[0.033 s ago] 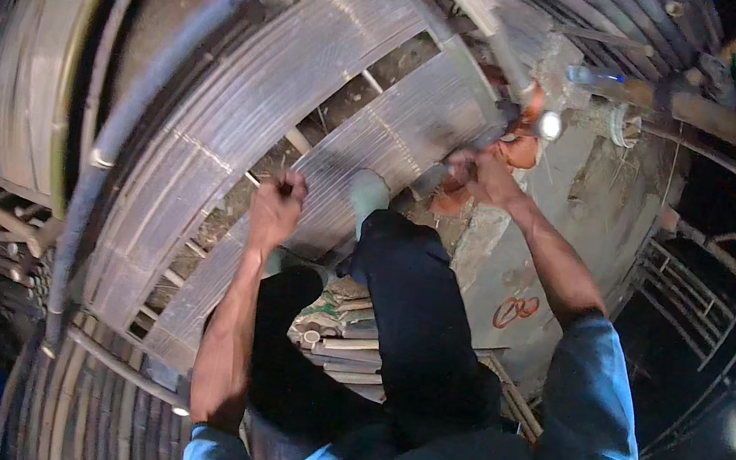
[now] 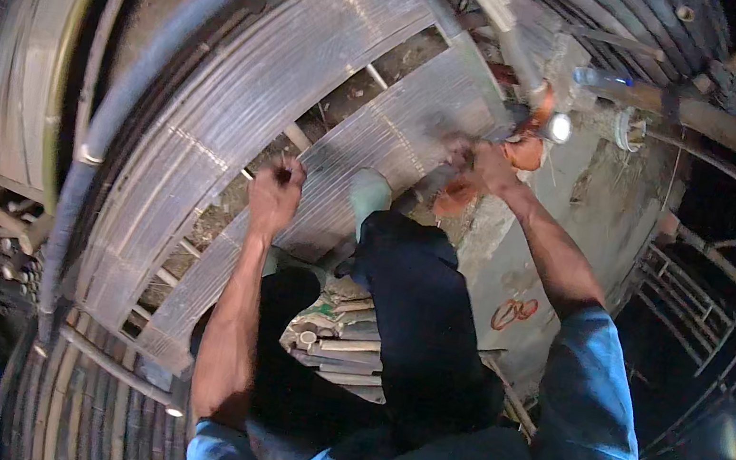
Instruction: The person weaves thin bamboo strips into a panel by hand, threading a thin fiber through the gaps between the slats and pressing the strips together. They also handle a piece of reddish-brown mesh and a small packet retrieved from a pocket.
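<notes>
My left hand (image 2: 275,196) is raised over a bamboo slat panel (image 2: 385,122), its fingers curled closed. Whatever lies in them, if anything, is too small to make out. Farther right, my right hand (image 2: 486,167) also looks closed, with the fingers smeared by motion. A dark grey blur shows by its fingertips, and its kind cannot be told. Just beyond this hand is an orange object (image 2: 524,152) beside a bright round light (image 2: 558,127). My foot in a pale green sock (image 2: 369,197) rests on the slat panel between the two hands.
A wider slat panel (image 2: 256,87) runs alongside, inside a curved bamboo frame pole (image 2: 143,98). Bamboo poles (image 2: 100,404) line the lower left, and cut pieces (image 2: 347,349) lie below my legs. Orange rings (image 2: 513,315), a clear bottle (image 2: 604,79) and a pale cup (image 2: 629,130) are at right.
The view has shifted slightly. My left hand is a little higher over the slats, and my right hand has moved slightly, with its fingers still blurred.
</notes>
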Tool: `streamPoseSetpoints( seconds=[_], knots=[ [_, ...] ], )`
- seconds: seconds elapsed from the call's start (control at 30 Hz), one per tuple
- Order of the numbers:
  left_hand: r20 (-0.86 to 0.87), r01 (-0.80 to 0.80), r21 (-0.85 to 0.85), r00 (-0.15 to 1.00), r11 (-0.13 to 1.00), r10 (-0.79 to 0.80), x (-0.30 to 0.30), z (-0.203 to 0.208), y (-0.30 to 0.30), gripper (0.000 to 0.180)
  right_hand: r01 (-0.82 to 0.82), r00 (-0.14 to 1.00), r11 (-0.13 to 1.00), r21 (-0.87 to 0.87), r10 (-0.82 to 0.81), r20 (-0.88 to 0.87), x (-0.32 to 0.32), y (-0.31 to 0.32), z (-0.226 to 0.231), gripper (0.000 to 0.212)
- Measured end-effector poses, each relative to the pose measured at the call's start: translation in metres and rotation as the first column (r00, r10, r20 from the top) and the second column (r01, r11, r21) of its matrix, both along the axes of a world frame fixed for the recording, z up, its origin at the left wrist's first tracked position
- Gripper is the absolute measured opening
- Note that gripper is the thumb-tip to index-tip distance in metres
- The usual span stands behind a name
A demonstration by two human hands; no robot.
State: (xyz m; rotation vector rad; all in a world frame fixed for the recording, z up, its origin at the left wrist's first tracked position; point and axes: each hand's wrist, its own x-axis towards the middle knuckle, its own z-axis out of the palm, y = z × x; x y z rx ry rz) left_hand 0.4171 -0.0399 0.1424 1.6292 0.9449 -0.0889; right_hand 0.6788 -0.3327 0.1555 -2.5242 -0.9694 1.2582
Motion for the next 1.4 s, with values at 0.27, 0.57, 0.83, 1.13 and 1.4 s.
streamPoseSetpoints(
  seconds=[0.27, 0.57, 0.83, 1.13, 1.4],
  knots=[
    [0.044, -0.231, 0.476, 0.970, 0.849, 0.239, 0.013, -0.191, -0.057, 0.026, -0.209, 0.915, 0.904, 0.372, 0.047, 0.400, 0.073, 0.077, -0.202, 0.039],
    [0.117, -0.400, 0.428, 0.914, 0.810, 0.389, 0.010, -0.228, -0.055, 0.021, -0.187, 0.857, 0.938, 0.292, 0.010, 0.516, 0.046, 0.095, -0.237, 0.049],
    [0.130, -0.017, 0.707, 0.986, 0.707, -0.106, 0.003, -0.173, 0.055, 0.025, -0.239, 0.858, 0.843, 0.482, -0.050, 0.511, -0.097, 0.079, -0.207, 0.042],
    [-0.428, 0.725, 0.556, 0.669, 0.407, -0.607, -0.076, -0.064, 0.117, 0.022, -0.194, 0.825, 0.908, 0.371, -0.053, 0.562, -0.118, 0.067, -0.221, 0.016],
    [-0.035, 0.245, 0.171, 0.969, 0.954, -0.243, -0.054, -0.195, 0.018, 0.033, 0.301, 0.825, 0.907, 0.294, -0.402, 0.396, -0.077, -0.014, -0.192, 0.030]
  ],
)
